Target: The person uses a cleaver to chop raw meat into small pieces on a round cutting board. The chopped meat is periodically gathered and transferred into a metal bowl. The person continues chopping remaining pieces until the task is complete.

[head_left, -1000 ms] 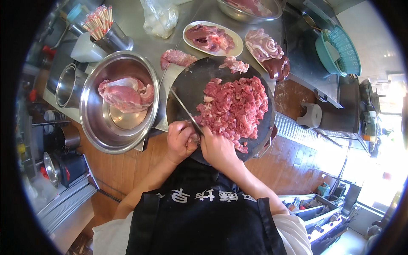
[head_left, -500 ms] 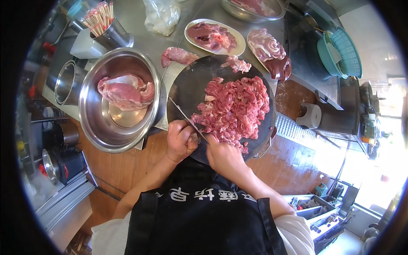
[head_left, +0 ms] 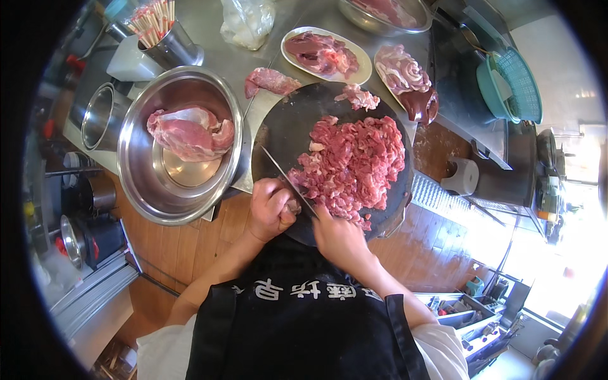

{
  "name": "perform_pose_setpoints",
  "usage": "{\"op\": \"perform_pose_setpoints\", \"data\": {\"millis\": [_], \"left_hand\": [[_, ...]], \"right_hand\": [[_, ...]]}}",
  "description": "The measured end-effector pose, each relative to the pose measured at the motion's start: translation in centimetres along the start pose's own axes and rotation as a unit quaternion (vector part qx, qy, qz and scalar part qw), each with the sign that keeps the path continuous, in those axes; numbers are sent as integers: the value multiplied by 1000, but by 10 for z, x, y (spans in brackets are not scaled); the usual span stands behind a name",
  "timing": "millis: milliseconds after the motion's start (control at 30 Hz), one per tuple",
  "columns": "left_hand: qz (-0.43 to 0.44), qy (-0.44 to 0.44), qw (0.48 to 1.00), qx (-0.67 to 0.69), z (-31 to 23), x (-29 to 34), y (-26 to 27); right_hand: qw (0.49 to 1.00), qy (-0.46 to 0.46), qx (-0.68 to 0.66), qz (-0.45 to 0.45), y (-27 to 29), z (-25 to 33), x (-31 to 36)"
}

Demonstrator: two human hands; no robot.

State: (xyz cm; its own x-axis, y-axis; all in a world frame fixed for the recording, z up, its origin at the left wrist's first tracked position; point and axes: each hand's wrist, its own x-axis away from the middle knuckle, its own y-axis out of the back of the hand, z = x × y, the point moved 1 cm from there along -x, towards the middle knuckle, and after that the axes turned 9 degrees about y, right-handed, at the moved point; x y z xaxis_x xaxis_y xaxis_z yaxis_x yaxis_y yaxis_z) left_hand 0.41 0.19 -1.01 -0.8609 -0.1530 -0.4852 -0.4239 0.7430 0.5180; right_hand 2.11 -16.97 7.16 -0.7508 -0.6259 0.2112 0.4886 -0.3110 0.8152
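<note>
My right hand (head_left: 342, 235) is closed round the handle of a knife (head_left: 286, 178), whose blade slants up and left over the near left part of a round dark chopping board (head_left: 278, 130). Beside the blade, my left hand (head_left: 271, 206) is closed, fingers curled, on what looks like a small piece of meat (head_left: 293, 206), mostly hidden. A heap of chopped red meat (head_left: 358, 161) covers the board's middle and right. A paler meat scrap (head_left: 358, 97) lies at the board's far edge.
Left of the board, a steel bowl (head_left: 131, 183) holds a large meat chunk (head_left: 190, 133). Beyond the board are a meat strip (head_left: 271, 82), a white oval plate of meat (head_left: 365, 71), more meat and liver (head_left: 419, 104), a plastic bag (head_left: 247, 24) and a steel bowl (head_left: 421, 25).
The whole view has shifted slightly, with the board and bowls appearing a little further right. Both hands keep nearly the same places, and the knife stays beside the left hand.
</note>
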Motion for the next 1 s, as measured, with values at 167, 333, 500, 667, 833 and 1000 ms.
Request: {"op": "perform_pose_setpoints", "data": {"millis": [167,333,500,667,833,1000], "left_hand": [[-25,-16,999,-12,-2,-1,-1],[-38,-12,999,-10,0,4,-2],[-23,-18,1000,-6,-2,0,0],[-5,-25,1000,-3,-3,-6,1],[-45,-11,999,5,1,1,-3],[-38,-15,999,2,1,3,-3]], "right_hand": [[997,-4,-60,-55,-5,-2,-45],[994,-14,-106,-11,23,-13,18],[996,-2,-75,48,32,-8,20],[993,10,-117,-31,-2,-12,-37],[983,-51,-150,-98,13,-14,-2],[996,-6,-85,7,23,-9,24]]}}
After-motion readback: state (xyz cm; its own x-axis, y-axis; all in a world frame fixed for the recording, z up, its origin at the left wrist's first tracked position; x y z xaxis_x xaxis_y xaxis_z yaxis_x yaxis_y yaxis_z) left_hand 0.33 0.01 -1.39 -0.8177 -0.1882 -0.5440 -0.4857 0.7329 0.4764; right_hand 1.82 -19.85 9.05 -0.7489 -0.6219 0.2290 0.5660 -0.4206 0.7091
